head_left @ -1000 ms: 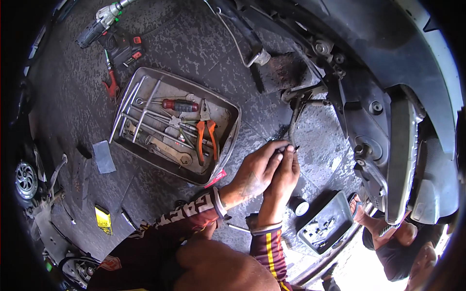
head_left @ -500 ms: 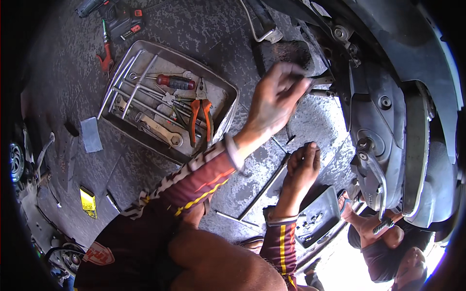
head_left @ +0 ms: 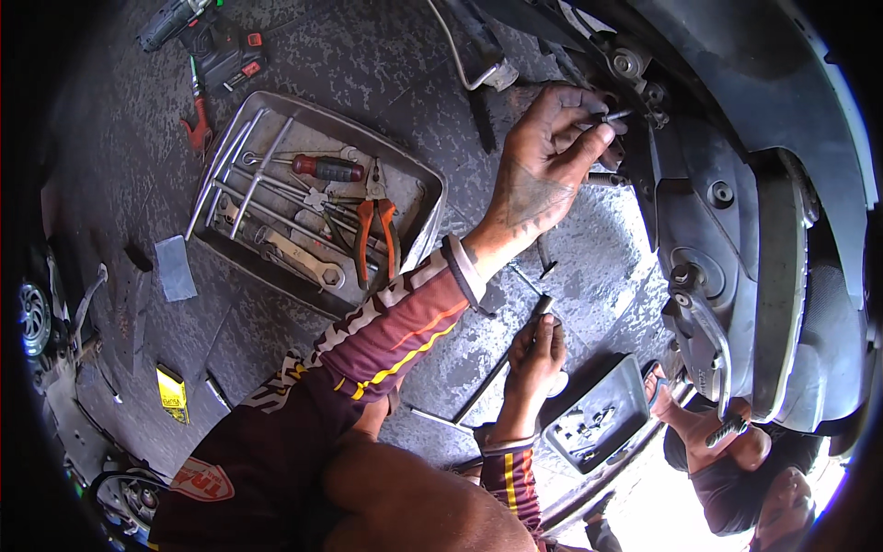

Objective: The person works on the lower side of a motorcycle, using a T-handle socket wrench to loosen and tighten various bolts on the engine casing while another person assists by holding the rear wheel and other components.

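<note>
My left hand (head_left: 552,152) is raised beside the motor scooter's dark engine side. Its thumb and fingers pinch a small bolt (head_left: 619,115), whose shiny end points toward the machine. Lower down, my right hand (head_left: 535,361) is closed around the socket end of a T-handle wrench (head_left: 485,394). The wrench's dark socket (head_left: 544,304) sticks out above my thumb, while its long shaft slants down to a crossbar near the floor. The scooter (head_left: 708,221) fills the right side, with its kick lever (head_left: 713,336) hanging down.
A metal tray (head_left: 317,109) of wrenches, pliers and a screwdriver lies on the left. A black tray (head_left: 602,405) of small parts sits near my right hand. Farther off are a cordless drill (head_left: 202,41) and a yellow packet (head_left: 172,394). Another person (head_left: 736,460) sits at lower right.
My left hand has moved up and closer to the scooter, and the bolt now shows in its fingers. My right hand has come down and left onto the T-handle wrench's socket end.
</note>
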Demonstrator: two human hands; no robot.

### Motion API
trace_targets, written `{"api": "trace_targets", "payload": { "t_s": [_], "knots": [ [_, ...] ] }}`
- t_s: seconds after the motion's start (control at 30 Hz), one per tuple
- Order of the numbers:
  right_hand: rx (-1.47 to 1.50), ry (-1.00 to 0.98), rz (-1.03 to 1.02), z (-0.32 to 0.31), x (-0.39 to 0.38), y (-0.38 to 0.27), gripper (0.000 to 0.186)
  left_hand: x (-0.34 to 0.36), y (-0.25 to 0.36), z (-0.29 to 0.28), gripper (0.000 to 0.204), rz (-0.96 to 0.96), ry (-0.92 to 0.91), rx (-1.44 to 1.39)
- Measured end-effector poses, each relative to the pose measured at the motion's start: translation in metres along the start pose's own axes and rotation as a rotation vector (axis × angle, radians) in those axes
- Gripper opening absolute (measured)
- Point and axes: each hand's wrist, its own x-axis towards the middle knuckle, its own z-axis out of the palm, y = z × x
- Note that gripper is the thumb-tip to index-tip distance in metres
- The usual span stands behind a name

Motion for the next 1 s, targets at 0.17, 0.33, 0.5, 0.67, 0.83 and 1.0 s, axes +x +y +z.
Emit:
{"api": "trace_targets", "payload": {
  "t_s": [0.17,0.33,0.5,0.67,0.83,1.0],
  "knots": [
    [0.027,-0.037,0.025,0.002,0.0,0.007,0.023,0.01,-0.001,-0.002,0.023,0.015,-0.019,-0.034],
    [0.058,-0.064,0.051,0.002,-0.001,0.01,0.023,0.007,-0.003,0.0,0.024,0.159,0.001,0.313],
    [-0.019,-0.031,0.056,0.009,-0.004,0.01,0.024,0.014,-0.012,0.002,0.016,0.2,0.059,0.272],
    [-0.026,-0.085,0.06,0.006,-0.003,0.007,0.023,0.017,0.001,0.001,0.008,0.3,0.01,0.446],
    [-0.095,-0.087,0.042,0.016,0.003,-0.003,0.02,0.023,-0.01,0.003,0.013,0.246,0.052,0.252],
    [-0.117,0.068,0.025,0.054,-0.003,-0.03,0.018,0.005,0.0,0.003,0.021,0.124,0.191,0.476]
  ]
}}
